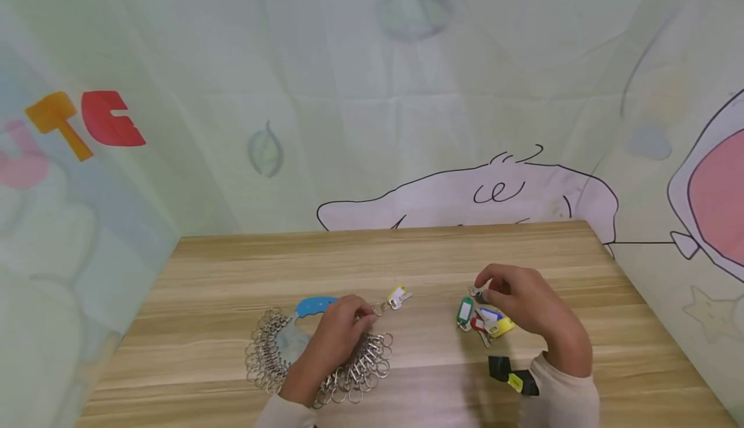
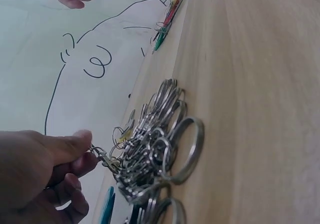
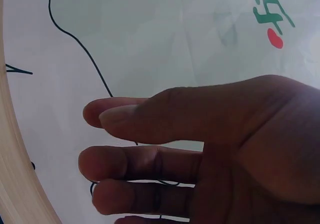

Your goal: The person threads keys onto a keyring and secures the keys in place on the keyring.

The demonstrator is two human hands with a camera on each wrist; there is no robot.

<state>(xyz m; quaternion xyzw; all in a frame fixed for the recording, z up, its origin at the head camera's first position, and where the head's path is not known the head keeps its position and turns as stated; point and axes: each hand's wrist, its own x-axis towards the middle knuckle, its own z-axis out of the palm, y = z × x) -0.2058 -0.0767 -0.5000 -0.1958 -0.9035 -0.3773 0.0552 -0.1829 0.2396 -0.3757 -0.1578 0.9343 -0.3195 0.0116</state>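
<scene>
A large key holder with a blue handle (image 1: 314, 306) and many metal clips and rings (image 1: 268, 348) lies on the table at left. My left hand (image 1: 343, 325) is over it. In the left wrist view, the left thumb and forefinger pinch a small metal clip (image 2: 102, 155) at the edge of the cluster. Beyond those fingers lies a key (image 1: 398, 299) with a yellow tag. On the right, my right hand (image 1: 526, 299) hovers above a pile of tagged keys. The right wrist view shows its fingers extended and nothing held, thumb overlapping forefinger.
Within the pile are a green tag (image 1: 465, 310), a blue tag (image 1: 491, 315), a red tag (image 1: 478, 323) and a yellow tag (image 1: 503, 326). A printed curtain (image 1: 349, 92) hangs behind the wooden table (image 1: 430, 389). A black strap (image 1: 498, 368) is on the right wrist.
</scene>
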